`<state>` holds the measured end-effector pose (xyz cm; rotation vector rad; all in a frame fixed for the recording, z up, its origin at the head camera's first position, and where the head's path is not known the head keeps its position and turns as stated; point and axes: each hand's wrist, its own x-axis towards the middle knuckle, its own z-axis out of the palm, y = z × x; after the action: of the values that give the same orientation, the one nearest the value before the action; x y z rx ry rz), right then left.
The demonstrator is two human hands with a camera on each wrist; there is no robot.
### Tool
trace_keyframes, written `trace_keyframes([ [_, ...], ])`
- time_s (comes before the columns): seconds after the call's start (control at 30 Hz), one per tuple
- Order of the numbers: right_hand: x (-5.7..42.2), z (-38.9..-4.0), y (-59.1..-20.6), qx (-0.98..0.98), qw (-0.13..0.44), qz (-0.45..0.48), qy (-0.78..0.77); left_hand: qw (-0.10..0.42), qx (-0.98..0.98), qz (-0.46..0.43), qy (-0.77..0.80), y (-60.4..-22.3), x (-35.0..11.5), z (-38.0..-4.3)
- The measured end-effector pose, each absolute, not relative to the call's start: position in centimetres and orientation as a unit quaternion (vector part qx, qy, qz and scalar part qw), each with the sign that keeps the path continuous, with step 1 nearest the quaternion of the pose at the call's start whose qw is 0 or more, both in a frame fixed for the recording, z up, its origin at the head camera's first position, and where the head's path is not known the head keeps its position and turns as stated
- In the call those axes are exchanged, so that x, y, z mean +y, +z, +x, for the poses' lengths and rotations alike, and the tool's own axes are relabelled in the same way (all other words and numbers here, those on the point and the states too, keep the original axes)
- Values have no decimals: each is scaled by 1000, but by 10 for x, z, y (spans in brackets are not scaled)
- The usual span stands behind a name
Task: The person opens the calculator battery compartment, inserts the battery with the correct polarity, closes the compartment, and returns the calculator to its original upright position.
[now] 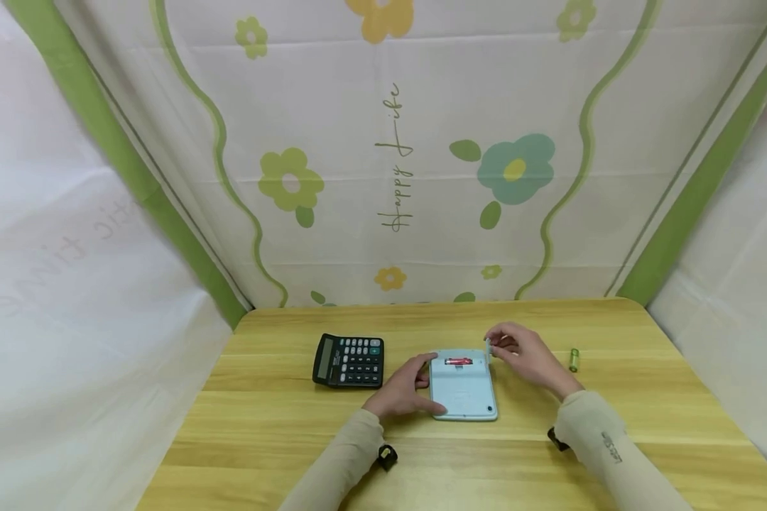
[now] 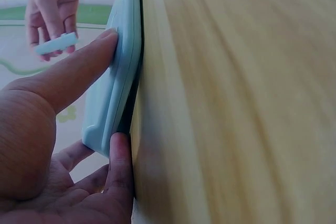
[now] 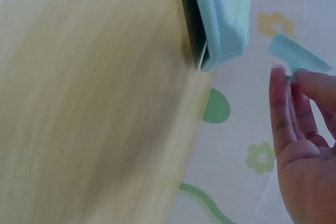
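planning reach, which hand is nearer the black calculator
Left: left hand just right of the black calculator; right hand farther, near the right edge of the blue device.

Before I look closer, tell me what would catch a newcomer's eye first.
The red battery would likely jump out first, set bright into the far part of the pale-blue device, which the left grip holds on the table. Next comes the small pale-blue cover pinched in the right grip, by the device's far right corner. Behind the table, the big floral cloth with its "Happy Life" lettering draws the eye too.
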<state>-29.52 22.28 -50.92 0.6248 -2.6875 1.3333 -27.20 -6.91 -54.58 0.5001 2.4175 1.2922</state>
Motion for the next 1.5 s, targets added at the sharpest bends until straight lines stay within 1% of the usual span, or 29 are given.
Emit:
trace_keyframes([
  [0.27, 218, -293, -509, -845, 7, 216, 489, 176, 857, 168, 454, -550, -68, -273],
  [0.77, 220, -290, -508, -846, 16, 191, 498, 175, 854, 176, 457, -547, -67, -272],
  [0.9, 216, -282, -497, -852, 30, 207, 481, 175, 855, 171, 457, -549, -68, -272],
  [1.03, 214, -283, -497, -865, 50, 224, 447, 173, 854, 171, 460, -549, -67, -273],
  [1.13, 214, -292, -510, -874, 59, 238, 420, 171, 854, 171, 460, -549, -67, -273],
  [1.23, 208, -294, -512, -880, 64, 251, 398, 170, 855, 173, 458, -550, -67, -272],
  [1.5, 186, -297, -512, -887, 105, 271, 360, 171, 852, 173, 463, -548, -67, -272],
])
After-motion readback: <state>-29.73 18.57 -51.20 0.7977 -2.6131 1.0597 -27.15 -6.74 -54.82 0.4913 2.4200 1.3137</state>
